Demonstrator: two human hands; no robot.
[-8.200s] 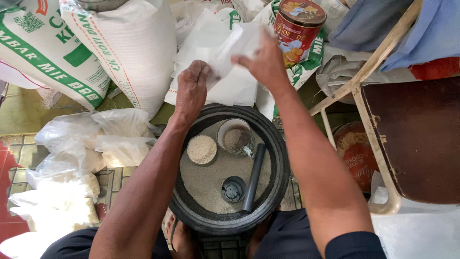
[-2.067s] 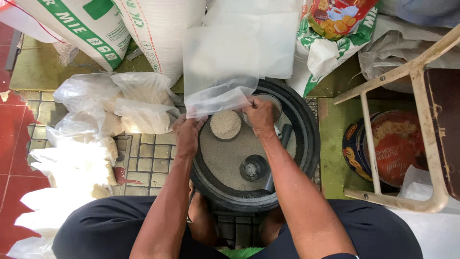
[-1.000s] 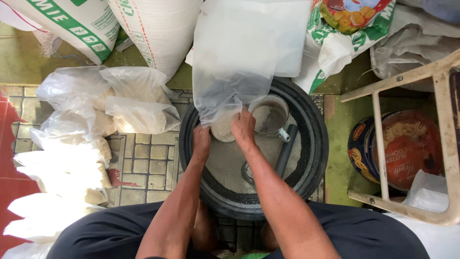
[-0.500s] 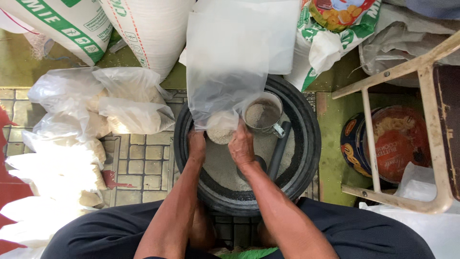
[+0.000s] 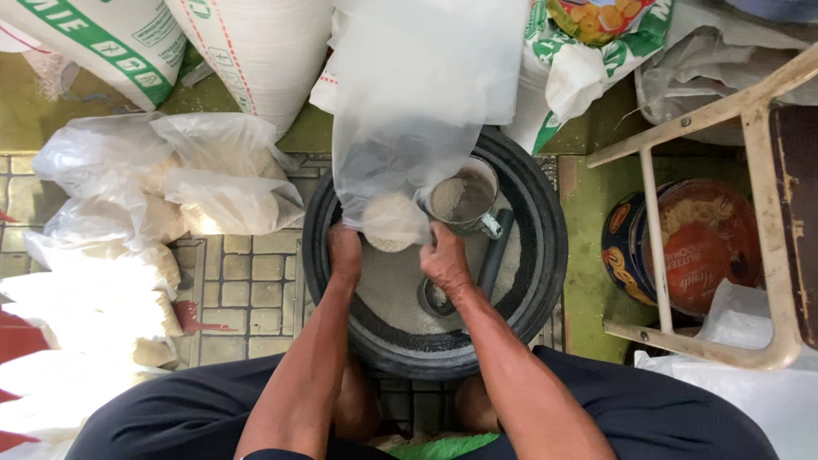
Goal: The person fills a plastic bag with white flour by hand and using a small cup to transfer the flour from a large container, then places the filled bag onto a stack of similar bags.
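- At the far left, a heap of filled clear plastic bags of pale grain (image 5: 111,230) lies on a floor of small grey-beige square tiles (image 5: 247,294), with a strip of red floor (image 5: 21,341) at the edge.
- Above them lean big white woven sacks with green print (image 5: 213,43), standing on a dull green floor (image 5: 51,106).
- In the middle, between the person's knees, sits a round black tub with a thick rubber-like rim (image 5: 545,255), its bottom covered with pale grain.
- The left hand (image 5: 345,253) pinches the lower left edge of a large clear plastic bag (image 5: 417,111), fingers curled shut on the film.
- The bag hangs open above the tub, and a small pile of white grain (image 5: 390,223) shows through its lower part.
- The right hand (image 5: 445,260) pinches the bag's lower right edge, fingers pressed together on the plastic.
- Just beside the right hand, a round metal scoop cup filled with grain (image 5: 464,200) rests inside the tub, near a dark tube-like handle (image 5: 494,255).
- To the right, a round tin with a red and blue printed lid (image 5: 682,247) lies on the green floor under a pale wooden chair frame (image 5: 750,111).
- At the lower right lies white plastic sheeting (image 5: 750,400).
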